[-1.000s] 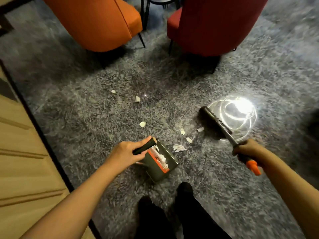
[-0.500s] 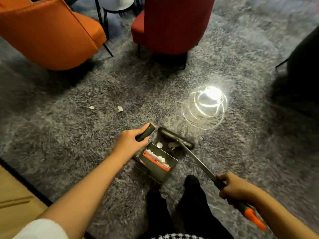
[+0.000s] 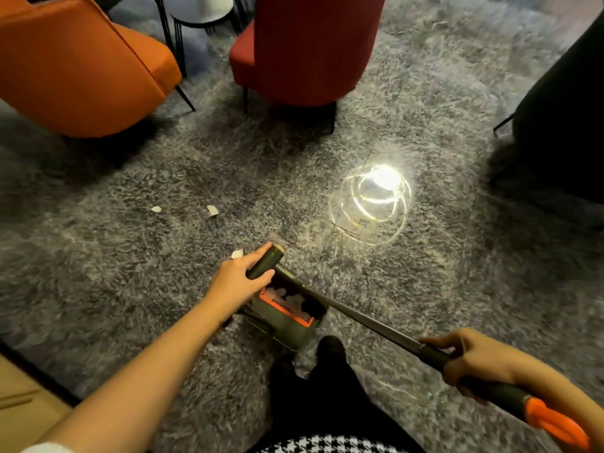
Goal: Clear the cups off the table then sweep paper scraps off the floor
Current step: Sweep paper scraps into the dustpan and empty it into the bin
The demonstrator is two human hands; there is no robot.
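Sweeping is well along. Our left hand (image 3: pixel 235 282) grips the dustpan (image 3: pixel 284 318) handle and our right hand (image 3: pixel 474 361) wraps the broom (image 3: pixel 359 315), its head at the pan's mouth. Scraps (image 3: pixel 287 295) are inside. Three loose scraps (image 3: pixel 212 210) are left on the rug (image 3: pixel 130 273), at 10 to 11 o'clock of the pan. No cups in view.

Bearings taken from the dustpan.
- Dustpan (image 3: pixel 287 322): on rug (image 3: pixel 98 256); pan scraps (image 3: pixel 284 294) in it.
- Feet (image 3: pixel 330 348): just beside, 5 o'clock.
- Handle (image 3: pixel 264 263): 11 o'clock, in left hand (image 3: pixel 235 282).
- Broom (image 3: pixel 359 317): across the far rim, running to 4 o'clock into right hand (image 3: pixel 474 361).
- Near scrap (image 3: pixel 237 254): just left of handle.
- Mid scrap (image 3: pixel 212 210): 11 o'clock.
- Far scrap (image 3: pixel 156 209): 10 o'clock.
- Light patch (image 3: pixel 376 197): 1 o'clock.
- Left chair (image 3: pixel 75 67): 11 o'clock.
- Middle chair (image 3: pixel 307 47): 12 o'clock.
- Right chair (image 3: pixel 562 109): 2 o'clock.
- Table (image 3: pixel 199 9): behind, between left and middle chairs.
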